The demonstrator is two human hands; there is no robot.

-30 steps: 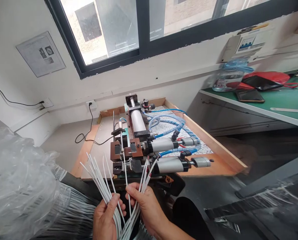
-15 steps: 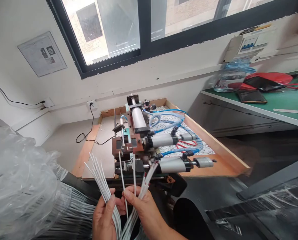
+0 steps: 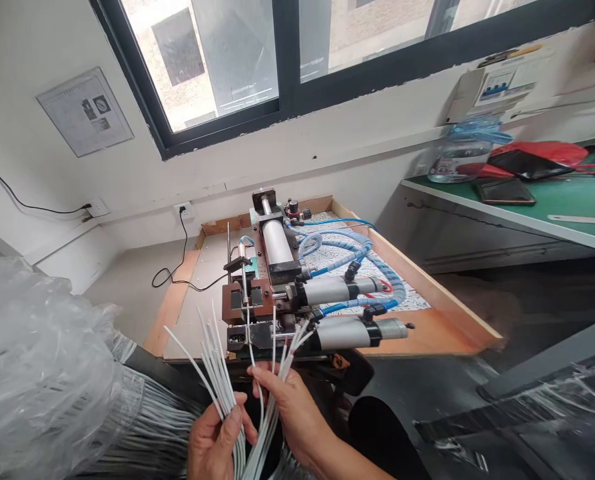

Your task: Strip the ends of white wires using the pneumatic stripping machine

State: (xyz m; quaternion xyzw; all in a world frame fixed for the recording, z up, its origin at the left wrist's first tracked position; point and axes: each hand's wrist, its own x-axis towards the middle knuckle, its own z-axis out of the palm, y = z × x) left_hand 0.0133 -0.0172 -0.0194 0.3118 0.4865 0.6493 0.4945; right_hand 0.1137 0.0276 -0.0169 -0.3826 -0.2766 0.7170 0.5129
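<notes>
My left hand (image 3: 220,433) is closed round a fanned bunch of thin white cables (image 3: 216,363), their free ends pointing up and away. Beside it, my right hand (image 3: 290,407) grips a second bunch of white cables (image 3: 288,353), some with dark red near the tips. Between its thumb and finger a single white cable (image 3: 250,340) stands apart, its end reaching the front jaws of a pneumatic machine (image 3: 250,300). The machine has silver cylinders (image 3: 344,333) lying to the right. How the cable tip sits in the jaws cannot be made out.
A wooden tray (image 3: 442,333) surrounds the machine, with blue air hoses (image 3: 372,260) and cut scraps inside. At left, clear plastic wrap (image 3: 37,373) covers a big bundle of grey cables (image 3: 147,427). A green table (image 3: 577,200) at right bears a plastic jug (image 3: 460,157) and a phone (image 3: 504,191).
The machine's cylinder ends and jaws have shifted left. The single cable in my right hand now reaches up to the jaws. My left hand's cables have moved slightly right and fanned out.
</notes>
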